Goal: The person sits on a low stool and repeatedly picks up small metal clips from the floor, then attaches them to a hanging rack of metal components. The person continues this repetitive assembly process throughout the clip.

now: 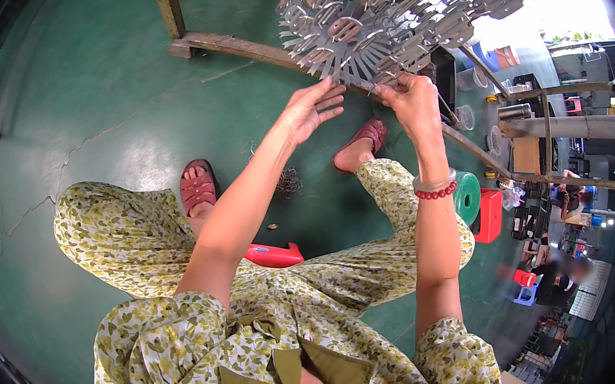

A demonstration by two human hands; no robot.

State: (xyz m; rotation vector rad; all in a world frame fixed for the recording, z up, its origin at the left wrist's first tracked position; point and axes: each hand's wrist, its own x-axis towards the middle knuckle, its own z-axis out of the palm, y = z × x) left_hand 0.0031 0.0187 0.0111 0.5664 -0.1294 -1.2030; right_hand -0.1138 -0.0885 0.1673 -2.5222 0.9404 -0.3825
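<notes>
A dense cluster of flat grey metal blanks (379,16), paddle-shaped with rounded heads and narrow stems, fans out like spokes above a rough wooden rail (247,48). The floor (88,102) is smooth green concrete, cracked in places. The left hand (308,109) reaches up, palm turned in, fingers spread and loose, fingertips touching the lower edge of the cluster without clasping anything. The right hand (410,100) is raised beside it, fingers curled and pinching a thin metal stem at the cluster's base.

Both hands (310,109) (406,99) at hanging metal pieces (352,41)
</notes>
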